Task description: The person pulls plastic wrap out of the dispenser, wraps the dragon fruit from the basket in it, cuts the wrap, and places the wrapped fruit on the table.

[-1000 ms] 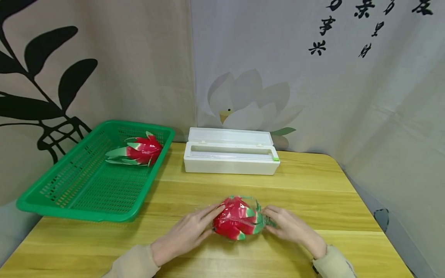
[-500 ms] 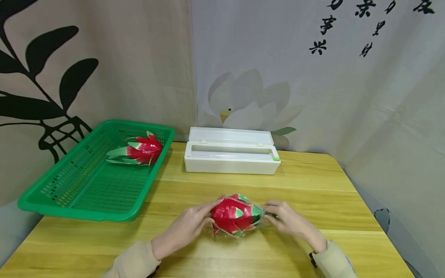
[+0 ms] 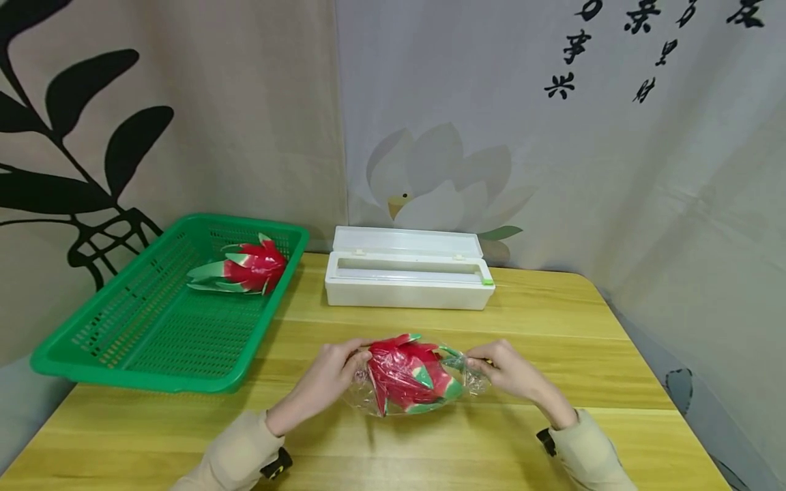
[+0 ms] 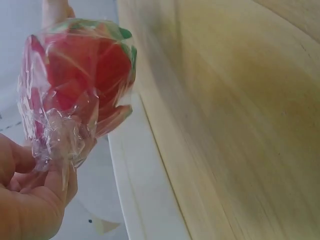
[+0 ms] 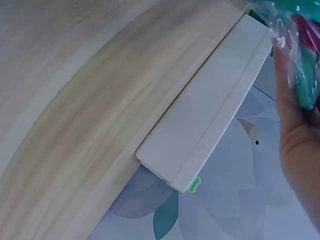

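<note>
A red dragon fruit (image 3: pixel 405 372) with green-tipped scales lies wrapped in clear cling film (image 3: pixel 475 382) between both hands, seemingly held just above the table. My left hand (image 3: pixel 328 378) pinches the film gathered at the fruit's left end; the left wrist view shows the crumpled film (image 4: pixel 62 132) between thumb and fingers. At the opposite end my right hand (image 3: pixel 510 372) pinches the twisted film. Only part of that right hand (image 5: pixel 295 140) shows in the right wrist view, beside a green scale tip.
To the left stands a green plastic basket (image 3: pixel 153 382) with a second dragon fruit (image 3: pixel 254 266) in it. A white cling film box (image 3: pixel 408 295), its lid raised, sits at the back of the wooden table (image 3: pixel 589 341). Printed curtains hang behind.
The wrapped fruit has turned over between the hands and moved slightly up and left. The left hand has gone from straighter fingers against the fruit to pinching the film at its end.
</note>
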### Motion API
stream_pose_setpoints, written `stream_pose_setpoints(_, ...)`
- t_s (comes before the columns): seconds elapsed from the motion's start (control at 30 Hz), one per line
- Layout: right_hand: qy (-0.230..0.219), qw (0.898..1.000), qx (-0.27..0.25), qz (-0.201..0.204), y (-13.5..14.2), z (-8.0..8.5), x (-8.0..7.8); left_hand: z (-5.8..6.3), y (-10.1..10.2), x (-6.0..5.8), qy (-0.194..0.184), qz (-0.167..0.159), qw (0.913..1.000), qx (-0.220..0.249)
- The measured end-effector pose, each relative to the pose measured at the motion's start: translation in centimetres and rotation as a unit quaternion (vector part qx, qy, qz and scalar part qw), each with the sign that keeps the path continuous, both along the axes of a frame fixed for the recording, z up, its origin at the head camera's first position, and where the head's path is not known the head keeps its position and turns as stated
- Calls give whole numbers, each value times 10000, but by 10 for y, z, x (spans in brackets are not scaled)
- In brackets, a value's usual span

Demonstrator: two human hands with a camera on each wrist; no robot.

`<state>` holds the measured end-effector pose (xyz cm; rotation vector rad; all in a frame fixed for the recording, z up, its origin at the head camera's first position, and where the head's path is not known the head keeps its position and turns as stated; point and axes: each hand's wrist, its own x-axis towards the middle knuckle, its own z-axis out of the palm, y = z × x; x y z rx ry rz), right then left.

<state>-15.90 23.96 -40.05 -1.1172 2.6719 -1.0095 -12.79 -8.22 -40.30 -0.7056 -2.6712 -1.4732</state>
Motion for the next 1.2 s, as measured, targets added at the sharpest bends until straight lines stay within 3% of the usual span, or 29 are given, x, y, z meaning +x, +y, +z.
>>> stream_pose_setpoints(0.13, -64, 9997, 78, -230, -2, 1, -2, 1, 2, 0, -289, 280, 9991, -90)
stream_pose_setpoints(0.4, -740, 9922, -108, -998, -8, 1, -4, -2, 7, -5, -868, 826, 9923, -312)
stream_pose_setpoints(0.63, -616, 9920, -286, -1064, -8, -5, -8, -10, 10, -11, -1354, 1075, 9846, -251)
stream_pose_setpoints(0.8, -451, 9964, -237, -681, 0, -5, -6, -11, 13, -13, -962, 1319, 9845, -648)
stream_pose_setpoints(0.9, -472, 9978, -347, -318, 3, -4, -1, -12, 13, -14, -713, 1377, 9861, -591)
stream_pose_setpoints(1.07, 6, 9988, -490, -58, 1, -2, 4, -13, 11, -13, -631, 1140, 9914, -124)
stream_pose_setpoints(1.2, 500, 9966, -657, 78, 0, -4, 4, -15, 10, -11, -485, 942, 9940, -286)
